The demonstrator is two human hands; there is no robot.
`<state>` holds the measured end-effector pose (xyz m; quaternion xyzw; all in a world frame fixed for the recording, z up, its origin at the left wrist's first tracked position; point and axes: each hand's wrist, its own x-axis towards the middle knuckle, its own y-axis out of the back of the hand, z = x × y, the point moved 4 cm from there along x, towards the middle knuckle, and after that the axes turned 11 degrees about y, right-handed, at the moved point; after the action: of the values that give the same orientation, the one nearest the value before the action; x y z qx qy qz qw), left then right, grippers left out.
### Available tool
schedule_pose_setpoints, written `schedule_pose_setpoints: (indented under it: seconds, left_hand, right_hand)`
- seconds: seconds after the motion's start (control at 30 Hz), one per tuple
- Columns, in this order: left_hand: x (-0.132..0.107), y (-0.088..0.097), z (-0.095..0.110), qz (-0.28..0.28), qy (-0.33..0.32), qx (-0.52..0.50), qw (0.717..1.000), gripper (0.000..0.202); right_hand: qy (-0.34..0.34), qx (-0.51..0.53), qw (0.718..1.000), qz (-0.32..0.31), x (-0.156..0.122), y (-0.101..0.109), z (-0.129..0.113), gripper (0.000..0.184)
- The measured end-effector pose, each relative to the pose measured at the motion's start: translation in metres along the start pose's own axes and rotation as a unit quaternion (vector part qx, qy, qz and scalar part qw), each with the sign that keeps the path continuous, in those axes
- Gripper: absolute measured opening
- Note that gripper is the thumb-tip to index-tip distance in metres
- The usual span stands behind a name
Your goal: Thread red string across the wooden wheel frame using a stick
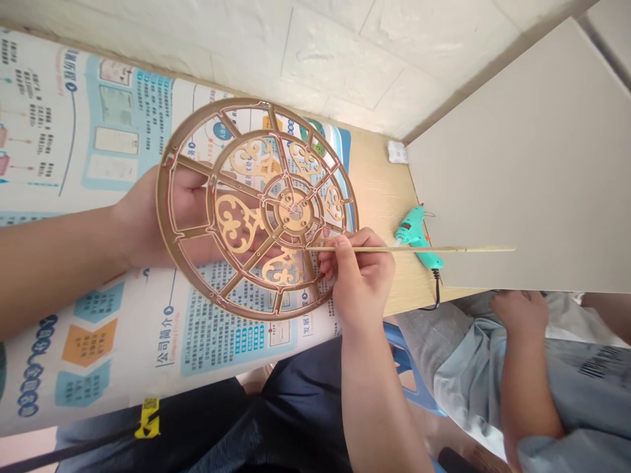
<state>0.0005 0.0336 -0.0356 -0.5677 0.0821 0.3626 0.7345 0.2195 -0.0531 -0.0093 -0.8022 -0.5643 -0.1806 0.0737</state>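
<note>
1. The left hand (182, 210) sits behind a gold openwork wheel (294, 211), and its fingers (231, 253) spread across the back of the wheel, showing through the openings. The wheel stands tilted, held up against these fingers, with its rim crossing the hand.
2. The wheel has two concentric rings, straight spokes, a round central hub and curling scrollwork panels. Thin red lines run along many of its joints.
3. The right hand (357, 282) is just beside the wheel's lower right edge. Its fingers (335, 259) are curled narrow and pinch a thin bamboo skewer (419, 249) against the thumb.
4. The skewer lies nearly level, and its near end reaches over the wheel's outer ring. Whether it touches the wheel, I cannot tell. Its far end points away from the right fingers, past a teal hot glue gun (417, 236).
5. The glue gun lies on a wood-grain counter (379, 197) beyond the right fingers, with a black cord (436, 292) trailing off the counter edge.
6. A printed poster (89, 355) lies under and behind the left fingers, its panels covered in text and diagrams.
7. Well beyond the right fingers, a co-worker's hand (517, 313) rests on light blue and grey clothing (473, 368), below a white partition board (522, 157).
</note>
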Motion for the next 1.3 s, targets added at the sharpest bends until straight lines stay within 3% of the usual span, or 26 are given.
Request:
schedule_pose_setpoints:
  seconds: [0.2, 0.43, 0.5, 0.63, 0.8, 1.07, 1.3]
  left_hand:
    - [0.001, 0.005, -0.001, 0.008, -0.005, 0.053, 0.999, 0.056]
    - [-0.009, -0.017, 0.002, 0.123, -0.045, 0.002, 0.991, 0.059]
    - [-0.008, -0.013, 0.002, 0.099, -0.047, -0.003, 0.994, 0.056]
    - [-0.001, -0.001, 0.0, -0.009, -0.005, 0.019, 1.0, 0.054]
    - [0.0, -0.001, 0.0, -0.06, 0.012, 0.043, 0.997, 0.055]
    - [0.0, -0.002, -0.002, -0.023, 0.009, 0.11, 0.994, 0.06]
    - [-0.001, 0.003, 0.0, 0.003, 0.011, 0.085, 0.996, 0.06]
  right_hand:
    - [0.016, -0.037, 0.999, -0.017, -0.001, -0.001, -0.001, 0.031]
    - [0.015, -0.058, 0.998, -0.034, -0.001, 0.0, 0.0, 0.029]
    - [0.01, -0.056, 0.998, -0.034, -0.002, 0.0, 0.0, 0.029]
    - [-0.005, -0.015, 1.0, -0.021, 0.0, 0.001, 0.001, 0.029]
    - [-0.021, 0.046, 0.999, 0.002, 0.002, 0.001, 0.0, 0.031]
    - [0.053, -0.044, 0.997, -0.034, -0.003, 0.0, -0.003, 0.033]
    - [0.061, -0.068, 0.994, -0.054, -0.003, -0.001, -0.003, 0.033]
